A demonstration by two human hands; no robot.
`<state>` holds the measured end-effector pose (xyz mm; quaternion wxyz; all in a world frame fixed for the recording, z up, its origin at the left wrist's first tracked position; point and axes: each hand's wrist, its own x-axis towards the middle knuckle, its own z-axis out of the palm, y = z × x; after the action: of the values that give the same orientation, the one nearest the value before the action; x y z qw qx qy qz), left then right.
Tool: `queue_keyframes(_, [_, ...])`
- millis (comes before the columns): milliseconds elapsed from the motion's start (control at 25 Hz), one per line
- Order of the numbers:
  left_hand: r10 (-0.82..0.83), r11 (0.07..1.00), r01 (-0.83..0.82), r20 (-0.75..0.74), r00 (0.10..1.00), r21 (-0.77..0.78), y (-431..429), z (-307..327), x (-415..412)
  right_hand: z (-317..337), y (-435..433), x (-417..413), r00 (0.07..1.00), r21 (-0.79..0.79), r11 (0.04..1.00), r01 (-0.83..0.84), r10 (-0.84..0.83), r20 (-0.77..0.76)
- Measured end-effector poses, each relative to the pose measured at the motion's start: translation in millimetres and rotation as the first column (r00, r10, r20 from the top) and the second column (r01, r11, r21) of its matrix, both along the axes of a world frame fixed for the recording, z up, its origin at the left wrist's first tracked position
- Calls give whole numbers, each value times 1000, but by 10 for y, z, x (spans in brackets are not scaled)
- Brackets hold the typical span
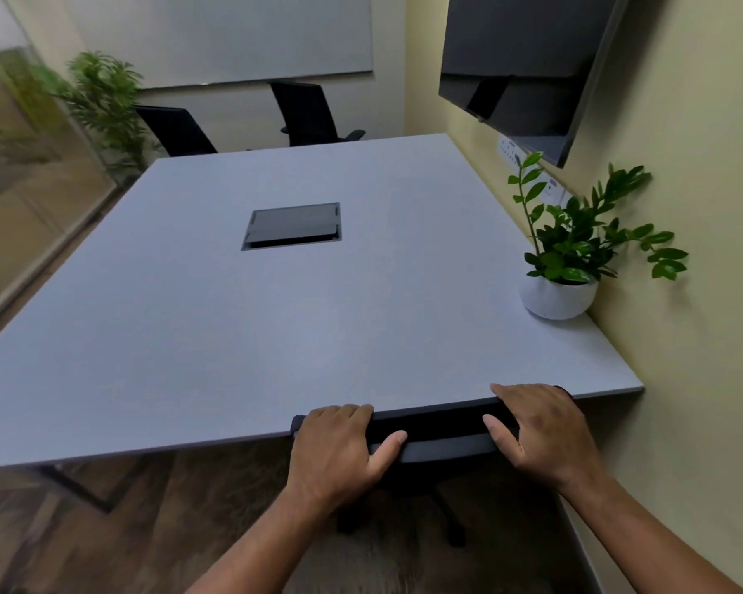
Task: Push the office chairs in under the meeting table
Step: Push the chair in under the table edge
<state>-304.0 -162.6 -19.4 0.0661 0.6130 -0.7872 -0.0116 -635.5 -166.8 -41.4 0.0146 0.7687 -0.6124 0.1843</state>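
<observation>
A large grey meeting table (275, 327) fills the middle of the view. Right in front of me, a black office chair (438, 426) stands with the top of its backrest against the table's near edge; its seat is hidden and part of its wheeled base shows on the floor. My left hand (339, 448) grips the left end of the backrest top, and my right hand (537, 426) grips the right end. Two more black office chairs stand at the far side: one at the far left (177, 130), one at the far middle (305, 113).
A potted plant in a white pot (558, 293) sits on the table's right edge by the wall. A dark cable hatch (292, 225) is set in the tabletop. A wall screen (520, 66) hangs at the right. A tall plant (104, 96) and a glass partition (22, 186) stand at the left.
</observation>
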Motion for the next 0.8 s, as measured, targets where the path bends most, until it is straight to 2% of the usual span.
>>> queue_keyframes(280, [14, 999, -14, 31, 999, 28, 36, 47, -18, 72, 9, 16, 1000, 56, 998, -27, 26, 16])
queue_keyframes(440, [-5, 1000, 5, -3, 1000, 26, 29, 62, 17, 138, -11, 63, 999, 120, 992, -35, 35, -1])
queue_keyframes(560, [44, 997, -42, -24, 999, 61, 23, 94, 93, 237, -52, 186, 998, 156, 986, -55, 52, 21])
queue_keyframes(800, [171, 985, -169, -28, 985, 43, 170, 111, 823, 378, -313, 1083, 988, 177, 972, -153, 148, 40])
